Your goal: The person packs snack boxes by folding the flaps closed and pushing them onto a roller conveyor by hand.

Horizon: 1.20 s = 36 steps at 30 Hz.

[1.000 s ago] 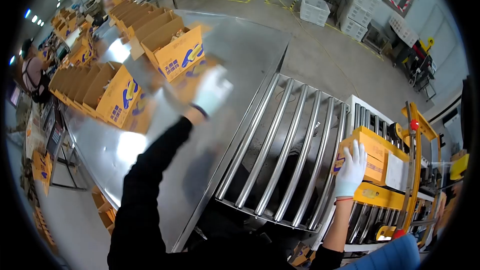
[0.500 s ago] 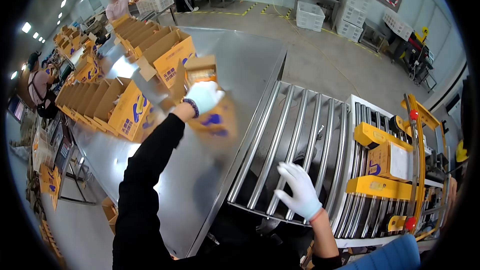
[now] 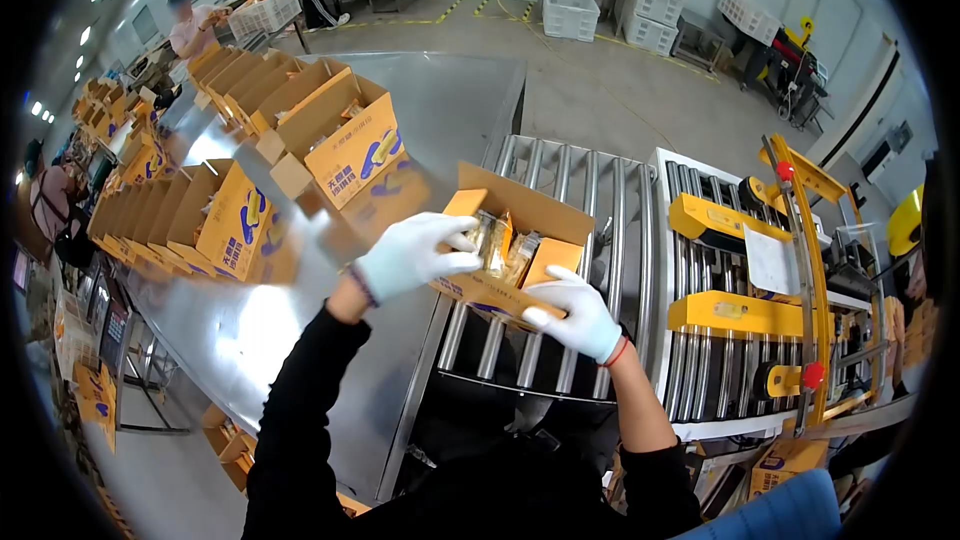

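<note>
An open cardboard box (image 3: 485, 297), orange outside and brown inside, sits over the left end of the roller conveyor (image 3: 530, 365). Inside are several clear-wrapped packets (image 3: 505, 245). My left hand (image 3: 415, 258), in a white glove, is at the box's left side, its fingers bent over the edge beside the packets. My gloved right hand (image 3: 580, 315) grips the box's near right corner, thumb outside and fingers by the right flap. The box's underside is hidden.
Rows of open orange boxes (image 3: 355, 155) stand on the metal table (image 3: 300, 330) to the left. Yellow guides (image 3: 735, 315) and a yellow frame rise over the second conveyor on the right. Other people (image 3: 190, 30) are at the far left and back; white crates (image 3: 570, 15) stand behind.
The box has moved from the table rightward onto the rollers with my left hand. My right hand has come from above the rollers onto the box. The view has shifted slightly.
</note>
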Available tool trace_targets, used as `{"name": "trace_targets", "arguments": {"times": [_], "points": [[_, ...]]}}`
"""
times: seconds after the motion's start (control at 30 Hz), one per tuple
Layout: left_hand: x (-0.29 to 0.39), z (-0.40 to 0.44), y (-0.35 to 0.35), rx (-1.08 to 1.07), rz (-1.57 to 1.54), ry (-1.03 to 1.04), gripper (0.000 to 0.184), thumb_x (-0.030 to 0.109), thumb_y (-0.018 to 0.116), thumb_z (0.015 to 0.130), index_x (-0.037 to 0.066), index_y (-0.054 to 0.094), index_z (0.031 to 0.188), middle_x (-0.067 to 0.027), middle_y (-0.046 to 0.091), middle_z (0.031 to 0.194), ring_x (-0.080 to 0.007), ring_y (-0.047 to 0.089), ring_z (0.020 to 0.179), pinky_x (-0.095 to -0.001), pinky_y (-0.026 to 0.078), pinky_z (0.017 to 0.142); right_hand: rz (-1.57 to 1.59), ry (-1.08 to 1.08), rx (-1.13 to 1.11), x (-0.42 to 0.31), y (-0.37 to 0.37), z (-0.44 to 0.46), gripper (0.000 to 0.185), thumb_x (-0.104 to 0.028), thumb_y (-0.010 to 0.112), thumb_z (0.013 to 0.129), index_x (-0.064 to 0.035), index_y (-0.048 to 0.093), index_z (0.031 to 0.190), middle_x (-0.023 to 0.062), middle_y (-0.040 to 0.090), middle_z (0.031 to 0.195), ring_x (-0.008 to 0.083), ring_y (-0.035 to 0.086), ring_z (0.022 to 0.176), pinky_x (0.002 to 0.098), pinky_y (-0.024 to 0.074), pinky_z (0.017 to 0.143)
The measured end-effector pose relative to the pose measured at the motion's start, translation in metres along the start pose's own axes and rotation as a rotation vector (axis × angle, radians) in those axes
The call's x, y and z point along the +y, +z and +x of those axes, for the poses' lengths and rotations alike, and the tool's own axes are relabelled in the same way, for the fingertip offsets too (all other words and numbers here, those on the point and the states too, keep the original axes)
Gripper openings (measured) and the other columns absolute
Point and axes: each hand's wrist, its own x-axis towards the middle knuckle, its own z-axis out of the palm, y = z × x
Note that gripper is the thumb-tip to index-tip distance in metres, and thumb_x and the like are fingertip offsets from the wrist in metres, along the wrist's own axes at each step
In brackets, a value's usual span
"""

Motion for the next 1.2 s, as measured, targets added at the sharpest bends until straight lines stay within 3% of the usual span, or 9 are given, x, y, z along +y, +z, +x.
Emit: {"name": "trace_targets", "arguments": {"times": [0.23, 0.4, 0.47, 0.6, 0.77, 0.97, 1.1, 1.13, 1.2], "points": [[-0.051, 0.057, 0.060, 0.168, 0.399, 0.021, 0.064, 0.042, 0.083, 0.082, 0.004, 0.060, 0.127, -0.0146, 0.056, 0.134, -0.0340, 0.056, 0.122, -0.0439, 0.047, 0.104, -0.470, 0.094, 0.135, -0.010, -0.024, 0.037, 0.107, -0.039, 0.091, 0.066, -0.0015, 0.039, 0.151, 0.0219, 0.040, 0.155, 0.0376, 0.041, 0.142, 0.0449, 0.0366, 0.117], [-0.050, 0.052, 0.065, 0.503, 0.274, -0.192, 0.080, 0.039, 0.081, 0.085, 0.000, 0.044, 0.145, -0.0177, 0.055, 0.137, -0.0327, 0.052, 0.131, -0.0422, 0.043, 0.112, -0.795, 0.267, 0.306, -0.026, -0.009, 0.059, 0.101, -0.045, 0.084, 0.072, 0.0040, 0.041, 0.149, 0.0192, 0.050, 0.145, 0.0341, 0.043, 0.139, 0.0536, 0.0220, 0.124], [-0.081, 0.051, 0.048, 0.238, -0.602, -0.344, 0.075, 0.038, 0.073, 0.094, -0.004, 0.042, 0.148, -0.0164, 0.058, 0.137, -0.0251, 0.056, 0.127, -0.0361, 0.045, 0.109, -0.626, 0.295, 0.097, -0.059, 0.009, 0.034, 0.097, -0.041, 0.084, 0.074, 0.0051, 0.042, 0.147, 0.0182, 0.050, 0.145, 0.0330, 0.042, 0.140, 0.0520, 0.0231, 0.124], [-0.095, 0.058, 0.052, -0.040, -0.819, -0.314, 0.056, 0.033, 0.062, 0.103, -0.006, 0.051, 0.142, -0.0135, 0.063, 0.132, -0.0175, 0.062, 0.117, -0.0317, 0.047, 0.104, -0.564, 0.181, 0.092, -0.030, 0.019, -0.016, 0.101, -0.031, 0.090, 0.068, 0.0007, 0.040, 0.149, 0.0182, 0.046, 0.150, 0.0314, 0.038, 0.146, 0.0499, 0.0242, 0.124], [-0.031, 0.122, 0.176, 0.500, -0.878, -0.221, 0.052, 0.026, 0.057, 0.105, -0.001, 0.044, 0.147, -0.0138, 0.059, 0.135, -0.0188, 0.059, 0.119, -0.0345, 0.052, 0.099, -0.841, 0.411, 0.143, 0.033, -0.036, -0.012, 0.111, -0.029, 0.092, 0.065, 0.0013, 0.033, 0.153, 0.0196, 0.040, 0.156, 0.0339, 0.033, 0.149, 0.0493, 0.0208, 0.126], [0.017, 0.102, 0.163, -0.664, -0.697, -0.290, 0.075, 0.047, 0.058, 0.103, 0.002, 0.034, 0.157, -0.0185, 0.050, 0.147, -0.0284, 0.051, 0.136, -0.0379, 0.044, 0.113, -0.871, 0.407, 0.233, 0.090, -0.082, -0.016, 0.080, -0.023, 0.076, 0.082, 0.0000, 0.042, 0.151, 0.0187, 0.037, 0.160, 0.0354, 0.033, 0.149, 0.0471, 0.0249, 0.125], [-0.090, 0.093, 0.040, 0.429, 0.275, 0.170, 0.042, 0.020, 0.074, 0.087, 0.001, 0.059, 0.121, -0.0169, 0.062, 0.116, -0.0340, 0.063, 0.110, -0.0448, 0.052, 0.096, -0.989, 0.431, 0.244, 0.106, -0.100, -0.043, 0.051, -0.009, 0.063, 0.087, -0.0047, 0.058, 0.138, 0.0155, 0.041, 0.158, 0.0342, 0.035, 0.148, 0.0472, 0.0265, 0.124], [-0.080, 0.085, -0.017, 0.433, 0.147, -0.186, 0.040, 0.019, 0.072, 0.087, 0.003, 0.060, 0.122, -0.0146, 0.064, 0.113, -0.0312, 0.067, 0.106, -0.0431, 0.054, 0.094, -0.980, 0.408, 0.267, 0.112, -0.102, -0.047, 0.045, -0.006, 0.060, 0.087, -0.0056, 0.064, 0.131, 0.0149, 0.043, 0.158, 0.0346, 0.035, 0.148, 0.0475, 0.0275, 0.123], [-0.163, 0.076, -0.089, 0.971, 0.909, -0.041, 0.035, 0.016, 0.070, 0.087, 0.007, 0.063, 0.120, -0.0144, 0.069, 0.110, -0.0332, 0.069, 0.103, -0.0460, 0.055, 0.088, -0.982, 0.331, 0.356, 0.107, -0.104, -0.046, 0.035, -0.003, 0.058, 0.087, -0.0070, 0.070, 0.119, 0.0155, 0.055, 0.147, 0.0329, 0.046, 0.141, 0.0485, 0.0284, 0.122]]}}
